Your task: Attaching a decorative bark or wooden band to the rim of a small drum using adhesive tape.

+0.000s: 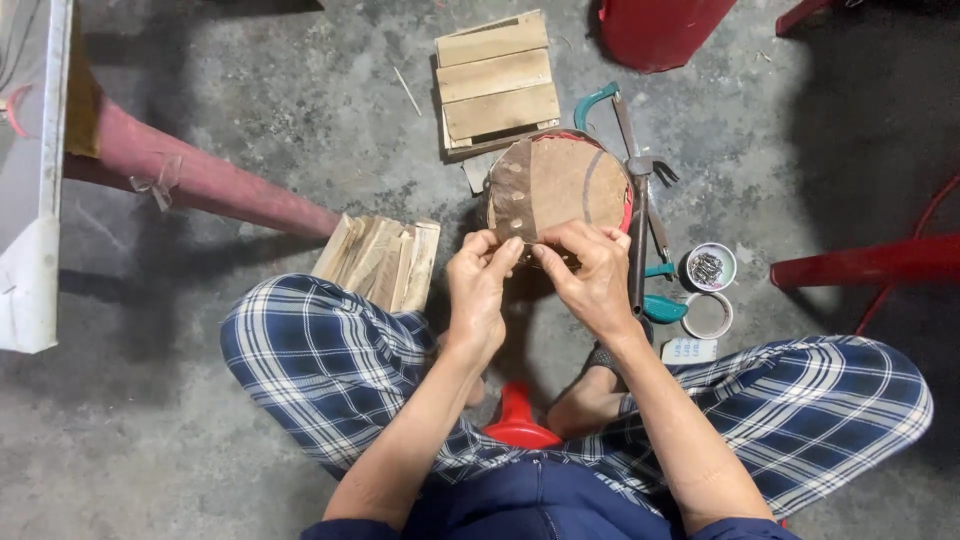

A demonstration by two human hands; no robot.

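The left hand [482, 275] and right hand [590, 275] meet fingertip to fingertip over the near edge of a round wooden block [558, 185], pinching something small between them. That piece is almost wholly hidden by the fingers; its kind and long axis cannot be made out. Right of the block lie a hammer [640, 225] pointing away and a tin of nails [708, 266].

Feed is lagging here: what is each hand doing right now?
Left hand: fingers pinched shut on something small at the near edge of the round wooden block; what it is cannot be told.
Right hand: pinched on the same spot.
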